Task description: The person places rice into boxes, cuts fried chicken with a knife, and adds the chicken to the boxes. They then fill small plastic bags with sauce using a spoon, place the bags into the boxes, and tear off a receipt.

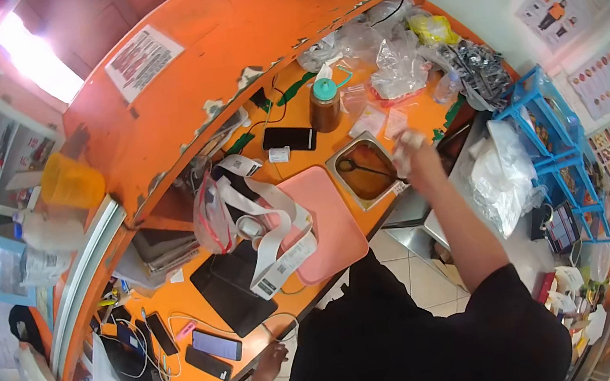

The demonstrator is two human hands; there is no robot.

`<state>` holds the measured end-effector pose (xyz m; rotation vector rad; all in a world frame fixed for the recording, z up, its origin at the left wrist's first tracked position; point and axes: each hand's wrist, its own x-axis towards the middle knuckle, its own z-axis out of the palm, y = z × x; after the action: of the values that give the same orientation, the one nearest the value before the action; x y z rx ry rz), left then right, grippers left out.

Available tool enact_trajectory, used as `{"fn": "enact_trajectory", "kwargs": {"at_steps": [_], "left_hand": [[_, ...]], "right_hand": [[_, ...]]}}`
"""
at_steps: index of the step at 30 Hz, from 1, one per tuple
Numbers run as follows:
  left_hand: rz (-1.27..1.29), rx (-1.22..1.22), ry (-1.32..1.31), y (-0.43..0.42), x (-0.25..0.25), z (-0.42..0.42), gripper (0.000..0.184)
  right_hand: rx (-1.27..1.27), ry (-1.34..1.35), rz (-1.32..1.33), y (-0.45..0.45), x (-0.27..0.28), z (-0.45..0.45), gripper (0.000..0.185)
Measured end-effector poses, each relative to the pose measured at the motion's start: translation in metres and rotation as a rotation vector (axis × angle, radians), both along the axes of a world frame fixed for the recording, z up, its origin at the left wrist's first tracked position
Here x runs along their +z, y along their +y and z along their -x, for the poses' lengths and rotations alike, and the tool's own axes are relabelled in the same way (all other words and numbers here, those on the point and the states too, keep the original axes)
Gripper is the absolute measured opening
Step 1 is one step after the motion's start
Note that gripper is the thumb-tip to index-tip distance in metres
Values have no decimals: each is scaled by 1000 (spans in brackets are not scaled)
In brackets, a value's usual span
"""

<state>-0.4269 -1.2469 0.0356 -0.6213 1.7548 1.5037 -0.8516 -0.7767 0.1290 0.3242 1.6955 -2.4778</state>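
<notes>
My right hand (417,158) is raised beside the right rim of a square metal pan (332,163). Its fingers are closed around something whitish, too blurred to name. In the pan lie a dark ladle (366,169) and brown contents. My left hand (271,359) hangs low at the counter's front edge, right of a lit phone (217,345); its small, dim fingers do not show clearly whether they hold anything. Between the hands are a pink tray (338,225), a long curled strip of white labels (285,268) and a black folder (227,301).
Behind the pan stand a bottle with a teal lid (325,108) and a black phone (289,138). Plastic bags (401,66) are heaped at the back right. Blue racks (547,123) stand at the right, near a white plastic bag (500,177). Cables and phones crowd the left counter.
</notes>
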Motion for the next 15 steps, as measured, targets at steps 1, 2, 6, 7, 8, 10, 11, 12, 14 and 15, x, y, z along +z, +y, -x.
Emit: {"fn": "enact_trajectory", "kwargs": {"at_steps": [1,2,6,7,8,10,11,12,14,15], "left_hand": [[209,-168,77,6,-32,-27,27],[527,-603,379,-1,-115,-75,28],[356,84,-147,133,-99,-117,33],[170,469,-322,170,-83,-111,34],[22,755,-441,203,-68,-97,35],[-184,1171,-610,250,-31,-71,38],[-238,1314,-671,263,-19,-57,39],[-239,1404,-722,271,-6,-47,41],[-87,1465,-772,273,11,-30,44],[181,1364,-635,270,-1,-42,39]], "right_hand": [[-66,13,61,13,-4,44,18],[-123,24,121,20,-10,89,20],[273,155,671,9,-26,269,20],[219,109,540,-3,-35,308,21],[188,66,408,-23,-48,349,23],[194,-47,-214,-33,-155,467,17],[207,36,-543,-40,-165,487,18],[211,147,-812,-48,-166,498,18],[239,270,-1111,-57,-172,528,19],[254,295,-1200,-59,-173,544,19]]}}
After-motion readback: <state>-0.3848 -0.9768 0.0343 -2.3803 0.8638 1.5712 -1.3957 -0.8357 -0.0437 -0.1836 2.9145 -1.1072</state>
